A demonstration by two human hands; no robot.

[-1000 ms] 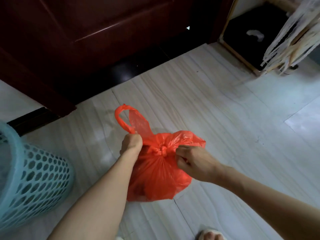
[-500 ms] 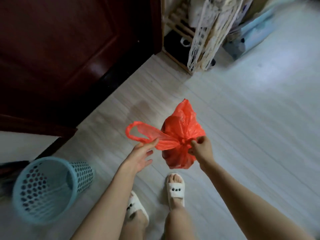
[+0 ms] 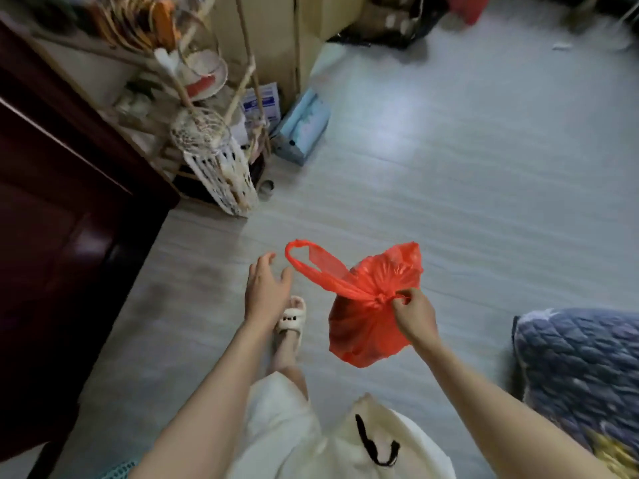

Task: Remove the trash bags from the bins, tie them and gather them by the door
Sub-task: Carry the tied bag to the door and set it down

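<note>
A red plastic trash bag (image 3: 366, 326), knotted at the top, hangs above the pale floor in the middle of the head view. My right hand (image 3: 413, 314) pinches it at the knot and carries its weight. One loose handle loop of the bag sticks up to the left. My left hand (image 3: 264, 288) hovers just left of that loop with spread fingers and holds nothing. The dark red door (image 3: 58, 209) fills the left side. A sliver of the light blue perforated bin (image 3: 117, 470) shows at the bottom edge.
A wooden shelf (image 3: 193, 108) with clutter and a white woven hanging stands beside the door. A light blue box (image 3: 304, 129) lies on the floor behind it. A blue quilted blanket (image 3: 584, 368) is at the right. My foot in a white slipper (image 3: 290, 319) is below the bag.
My left hand has let go of the bag's handle loop and opened. My right hand has lifted the bag off the floor. The view has swung right, away from the door and bin.
</note>
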